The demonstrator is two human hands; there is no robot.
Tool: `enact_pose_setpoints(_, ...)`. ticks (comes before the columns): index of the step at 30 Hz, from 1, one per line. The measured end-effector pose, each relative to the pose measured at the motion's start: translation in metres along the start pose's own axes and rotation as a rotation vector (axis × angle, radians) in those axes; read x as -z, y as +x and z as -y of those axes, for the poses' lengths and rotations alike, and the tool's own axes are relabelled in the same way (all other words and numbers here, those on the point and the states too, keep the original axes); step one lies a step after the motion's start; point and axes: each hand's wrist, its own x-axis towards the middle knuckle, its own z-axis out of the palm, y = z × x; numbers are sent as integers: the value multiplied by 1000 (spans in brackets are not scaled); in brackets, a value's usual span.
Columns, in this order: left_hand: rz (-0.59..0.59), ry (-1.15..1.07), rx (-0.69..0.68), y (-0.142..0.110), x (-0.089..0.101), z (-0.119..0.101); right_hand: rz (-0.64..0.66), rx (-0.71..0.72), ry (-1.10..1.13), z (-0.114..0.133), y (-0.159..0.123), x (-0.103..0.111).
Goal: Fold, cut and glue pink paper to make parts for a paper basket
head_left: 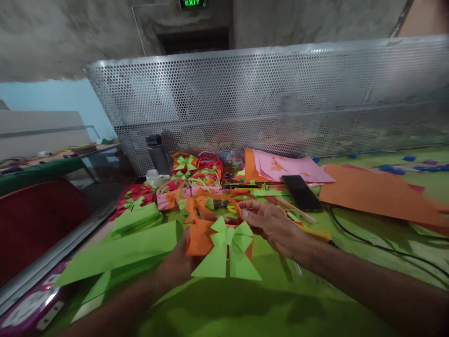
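Note:
A small orange paper bag (199, 238) with a large light-green paper bow (228, 241) on its front is held just above the green table. My left hand (179, 262) is closed around the bag's left side, its fingers mostly hidden behind it. An orange paper strip (224, 199) arches over the bag like a handle. At the strip's right end my right hand (268, 223) pinches it between thumb and fingers. Behind the bag stand finished-looking paper bags (206, 171) in red, pink and orange with bows.
Green paper sheets (122, 250) lie at left, above a purple power strip (31, 304). A phone (301, 192), orange sheets (382, 196) and pink paper (291, 166) lie to the right. A yellow-handled tool (317, 232) with a black cable is behind my right forearm. A bottle (157, 154) stands near the perforated metal screen (245, 93).

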Motion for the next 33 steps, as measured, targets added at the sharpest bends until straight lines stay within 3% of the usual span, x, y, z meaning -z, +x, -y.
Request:
enact_pose_setpoints(5, 27, -104, 13, 7, -6, -4, -55, -10, 66, 1, 2, 0)
enact_pose_setpoints(12, -85, -241, 136, 21, -12, 2, -116, 55, 22, 4, 8, 12)
enact_pose_setpoints(16, -182, -364, 220, 27, -4, 1, -133, 114, -38, 5, 12, 18)
enact_pose_setpoints(20, -201, -460, 277, 32, 9, -1, -110, 141, -120, 7, 14, 23)
enact_pose_setpoints(25, -193, -449, 321, 33, 8, -2, -97, 163, -221, 2, 16, 26)
enact_pose_setpoints(33, -285, -387, 408, 29, -3, -1, -93, 167, -301, -8, 14, 25)
